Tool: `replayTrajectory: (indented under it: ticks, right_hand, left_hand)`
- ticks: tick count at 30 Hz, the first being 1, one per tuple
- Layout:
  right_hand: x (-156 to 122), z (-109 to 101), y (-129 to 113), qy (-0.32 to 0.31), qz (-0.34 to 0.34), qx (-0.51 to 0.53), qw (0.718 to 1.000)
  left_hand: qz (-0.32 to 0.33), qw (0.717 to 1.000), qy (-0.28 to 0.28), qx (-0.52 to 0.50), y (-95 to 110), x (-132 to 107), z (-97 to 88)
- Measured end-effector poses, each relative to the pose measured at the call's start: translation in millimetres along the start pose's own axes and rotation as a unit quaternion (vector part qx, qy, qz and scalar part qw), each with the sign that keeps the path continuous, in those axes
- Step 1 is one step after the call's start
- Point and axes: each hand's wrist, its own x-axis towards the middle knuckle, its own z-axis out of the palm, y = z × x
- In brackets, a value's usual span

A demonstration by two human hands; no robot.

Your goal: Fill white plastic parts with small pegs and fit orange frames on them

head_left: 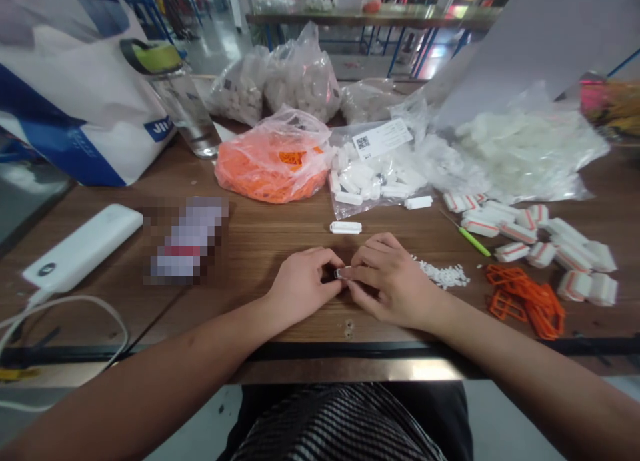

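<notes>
Pinching small white part [341,273] between nearly closed fingers of left hand [303,282] and right hand [389,277]. White casing [345,227] lies on surface [255,237] at its 12 o'clock, white bits [445,275] at 3. Judged light, stiff, slick; best gripped by its ends.

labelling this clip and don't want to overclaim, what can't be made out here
All in the head view:
- Small piece: mostly hidden by the fingers of the left hand and right hand.
- Pixelated object on the table: the mosaic hides its details.
- Printed label: wording too small and blurred.
- White-and-blue bag: cut off by the left edge.
</notes>
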Motion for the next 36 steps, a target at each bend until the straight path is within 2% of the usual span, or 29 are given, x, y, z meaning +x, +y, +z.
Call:
replayTrajectory:
  ticks: [4,7,9,10,11,14,16,24,27,29,31,33,36]
  right_hand:
    - [-0.9,2.0,-8.4,-0.016,0.020,-0.028,0.999]
    - [-6.8,-7.6,-4.3,-0.008,0.045,-0.002,0.999]
    - [-15.0,-19.9,9.7,0.019,0.107,0.029,0.994]
    - [-20.3,-26.8,19.9,0.039,0.159,0.036,0.986]
    - [-26.2,-33.5,31.2,0.033,0.212,0.025,0.976]
    - [-43.2,-47.0,61.7,-0.057,0.332,-0.004,0.941]
    - [-50.1,-48.8,71.6,-0.092,0.363,-0.008,0.927]
    - [-45.5,-39.3,66.5,-0.100,0.351,-0.042,0.930]
    - [-39.9,-39.7,65.9,-0.106,0.397,0.006,0.912]
    - [-32.8,-39.0,58.8,-0.083,0.414,0.060,0.904]
    - [-22.3,-35.3,45.1,-0.049,0.390,0.138,0.909]
    - [-10.5,-28.2,28.6,-0.037,0.320,0.211,0.923]
    - [3.5,-14.2,10.6,-0.045,0.234,0.206,0.949]
  left_hand:
    - [-0.003,1.000,0.005,-0.001,-0.1,0.3,-0.3]
    - [0.000,1.000,0.006,0.004,0.8,0.4,-1.0]
    - [-0.001,1.000,0.005,0.009,1.1,0.4,-1.3]
    - [-0.003,1.000,0.005,0.011,1.2,0.4,-1.4]
    - [-0.006,1.000,0.005,0.012,1.3,0.4,-1.5]
    - [-0.011,1.000,0.005,0.015,1.7,0.4,-1.5]
    - [-0.011,1.000,0.007,0.018,2.0,0.6,-1.6]
    - [-0.009,1.000,0.003,0.013,2.7,0.8,-1.6]
    - [-0.013,1.000,-0.001,0.011,3.0,0.5,-1.7]
    - [-0.012,1.000,-0.002,0.007,2.8,0.3,-1.6]
    - [-0.008,1.000,-0.003,0.004,2.3,0.1,-1.4]
    - [-0.005,1.000,-0.003,0.003,1.8,-0.1,-1.2]
    - [-0.006,1.000,-0.003,0.003,1.4,-0.1,-0.9]
